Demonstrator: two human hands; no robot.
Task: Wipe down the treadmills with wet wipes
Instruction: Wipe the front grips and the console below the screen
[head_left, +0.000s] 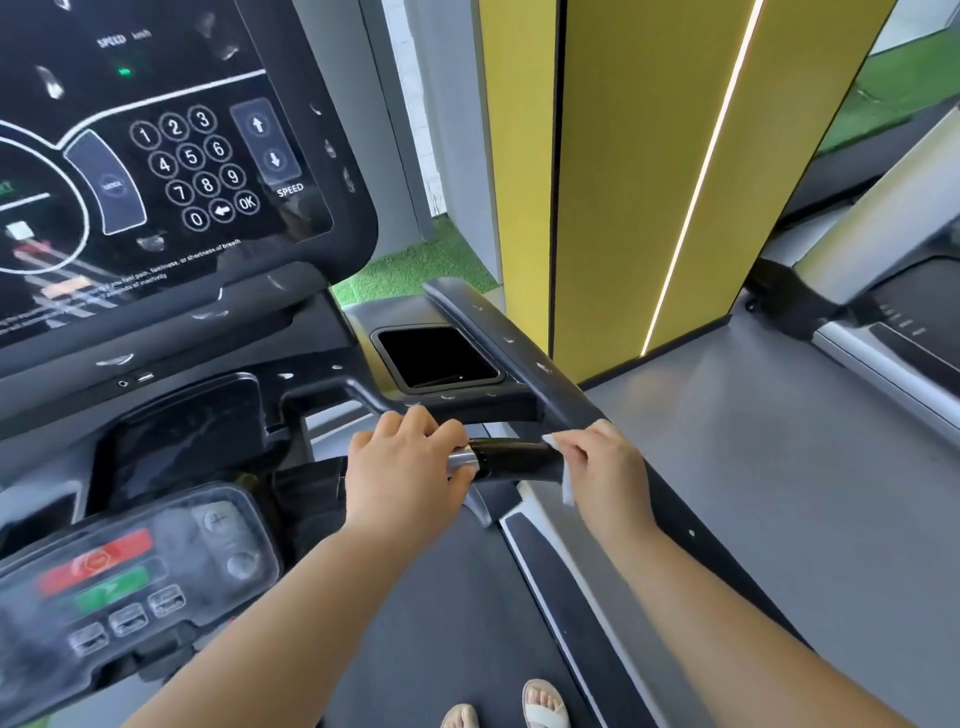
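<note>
the short black handgrip (514, 457) is held at its silver sensor end by the left hand (405, 465), fingers curled over it, probably so the bar is braced while rubbed. the wet wipe (568, 488) is pinched by the right hand (605, 467) and wrapped around the grip's outer end, fingers pressed together on it. the treadmill (441, 623) belt is stood on, below a glossy console (171, 171). a grey floor (779, 467), a yellow panel (649, 182) and green turf (410, 270) are seen beyond.
</note>
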